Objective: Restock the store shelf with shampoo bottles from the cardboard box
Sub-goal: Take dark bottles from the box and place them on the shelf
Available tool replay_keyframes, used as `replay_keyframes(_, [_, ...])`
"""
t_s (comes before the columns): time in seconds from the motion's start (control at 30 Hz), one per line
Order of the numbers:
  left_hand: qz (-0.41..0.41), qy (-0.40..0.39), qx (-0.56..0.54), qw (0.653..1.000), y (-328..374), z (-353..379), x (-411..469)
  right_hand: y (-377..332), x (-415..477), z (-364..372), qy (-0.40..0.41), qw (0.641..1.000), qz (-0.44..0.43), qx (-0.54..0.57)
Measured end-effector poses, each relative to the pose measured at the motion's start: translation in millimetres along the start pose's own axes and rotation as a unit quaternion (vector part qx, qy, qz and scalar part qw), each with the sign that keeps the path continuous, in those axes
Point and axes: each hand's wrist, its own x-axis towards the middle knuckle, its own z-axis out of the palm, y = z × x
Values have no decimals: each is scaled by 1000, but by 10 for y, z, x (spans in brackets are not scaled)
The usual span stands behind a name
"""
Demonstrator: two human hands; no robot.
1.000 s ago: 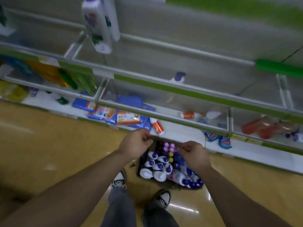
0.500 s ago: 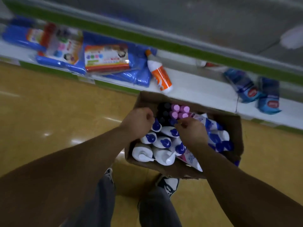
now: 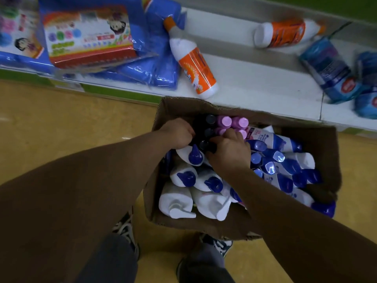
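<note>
An open cardboard box (image 3: pixel 322 144) stands on the floor against the low white shelf (image 3: pixel 255 82). Several white shampoo bottles with blue caps (image 3: pixel 195 158) fill it, some lying on the right (image 3: pixel 285 160). At its back left stand dark-capped bottles (image 3: pixel 210 120) and pink-capped bottles (image 3: pixel 234 121). My left hand (image 3: pixel 178 133) curls against the left side of the dark bottles. My right hand (image 3: pixel 229 154) closes over them from the right, fingers on a dark cap. How firmly either hand grips is partly hidden.
Two orange-and-white bottles lie on the shelf (image 3: pixel 193 66) (image 3: pixel 285 33). Blue wrapped packs (image 3: pixel 155 64) sit at the left of the shelf, blue pouches (image 3: pixel 330 68) at the right. My shoes (image 3: pixel 124 229) (image 3: pixel 216 245) stand on the yellow floor just before the box.
My view has tilted down and come closer to the box. Both hands have moved from the box's rim down into it and closed on the dark bottles at the back left.
</note>
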Motion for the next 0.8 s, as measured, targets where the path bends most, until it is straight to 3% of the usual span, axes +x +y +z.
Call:
replay_keyframes(0.13, [12,-60,54,997,26,-4,117,-49,101,-38,-30,998,17,-43])
replay_keyframes(0.43, [8,-66,55,996,31,15,203,-145,199,-68,-58,992,24,-108])
replay_keyframes(0.6, [25,-33,28,999,-44,49,217,-111,184,-62,-40,995,7,-86])
replay_keyframes(0.8, [62,15,-54,997,-133,3,44,3,33,-179,-1,999,-43,13])
